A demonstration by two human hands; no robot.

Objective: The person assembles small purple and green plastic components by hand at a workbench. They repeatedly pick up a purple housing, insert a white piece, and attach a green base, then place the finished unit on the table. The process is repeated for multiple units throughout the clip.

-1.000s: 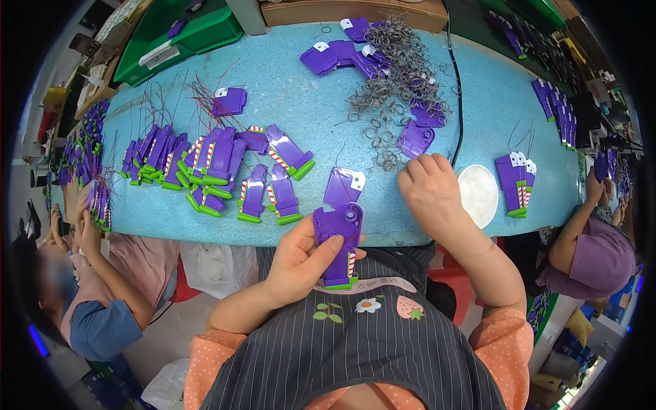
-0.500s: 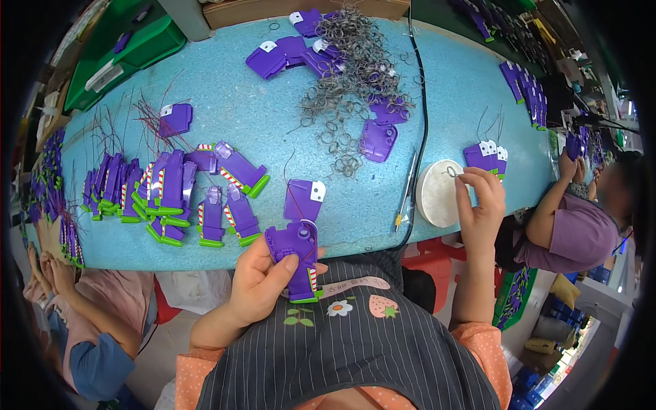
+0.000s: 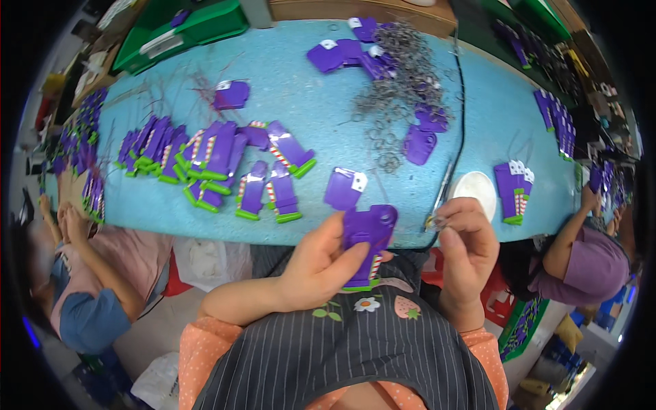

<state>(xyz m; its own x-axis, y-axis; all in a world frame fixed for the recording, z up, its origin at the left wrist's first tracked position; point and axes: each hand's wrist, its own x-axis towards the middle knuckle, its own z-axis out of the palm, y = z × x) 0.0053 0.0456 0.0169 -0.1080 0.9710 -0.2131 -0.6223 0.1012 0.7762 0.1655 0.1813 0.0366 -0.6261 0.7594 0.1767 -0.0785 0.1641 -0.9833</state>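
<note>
At table edge, head view: left hand (image 3: 321, 263) curled round a purple tag (image 3: 367, 239), thumb on its face, fingers behind; tag upright, striped end with a green tip pointing down over the striped apron (image 3: 355, 355). Right hand (image 3: 468, 249) just beside it, fingertips pinched on a small wire ring (image 3: 437, 221), ring barely visible against the table rim. Hands close but apart, tag and ring not touching.

Directly above the held tag, flat on the blue table (image 3: 307, 130): a loose purple tag with a white sticker (image 3: 345, 189). Left of that, a fanned row of finished tags (image 3: 219, 160), purple with green ends, some overlapping. Farther up, a single tag (image 3: 232, 94) among dark threads. Top centre, a tangled wire heap (image 3: 403, 68) with purple pieces (image 3: 342, 53) lying in and around it, two more (image 3: 424, 133) at its lower edge. Just above the right hand, a white dish (image 3: 475, 186); beside it a thin dark tool (image 3: 444, 184) along the seam between table halves. Right of the dish, a short stack of tags (image 3: 514, 191).

Upper left, green trays (image 3: 184, 31). Lower left, another person's arms (image 3: 82, 260) at the table end, next to more tags (image 3: 85, 143). Far right, a second person in purple (image 3: 588, 256), arm raised toward the table.
</note>
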